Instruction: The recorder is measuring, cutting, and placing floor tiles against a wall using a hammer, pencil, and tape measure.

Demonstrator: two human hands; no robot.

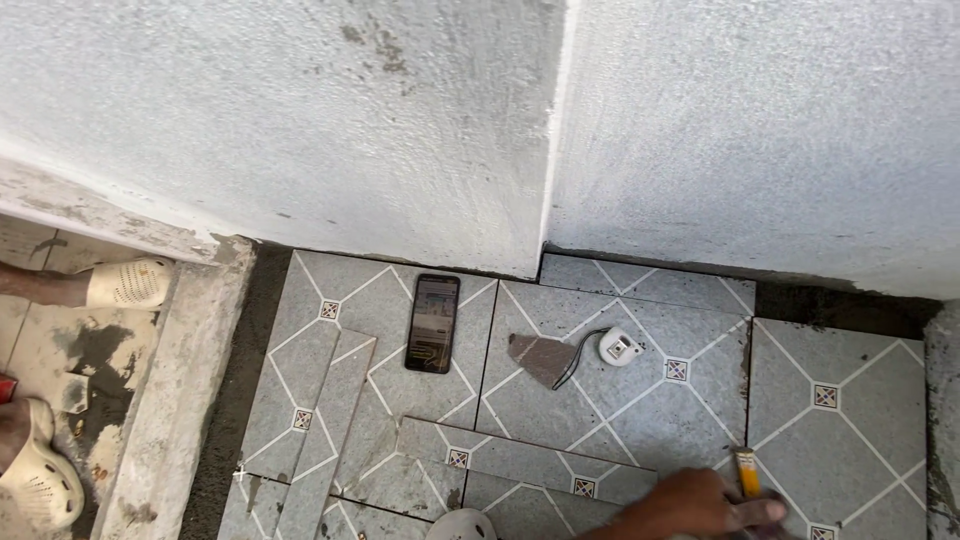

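I see grey patterned floor tiles (640, 400) laid up to a rough white wall (400, 130), with long cut tile strips (520, 458) lying loose on them. A phone (432, 323) lies flat near the wall, its long axis pointing at it, and a small tape measure (620, 347) sits beside a broken tile shard (540, 357). My right hand (690, 505) enters at the bottom edge, fingers (755, 511) closed around a yellow pencil (746, 473) that stands roughly upright, tip on the joint between two tiles. My left hand is out of view.
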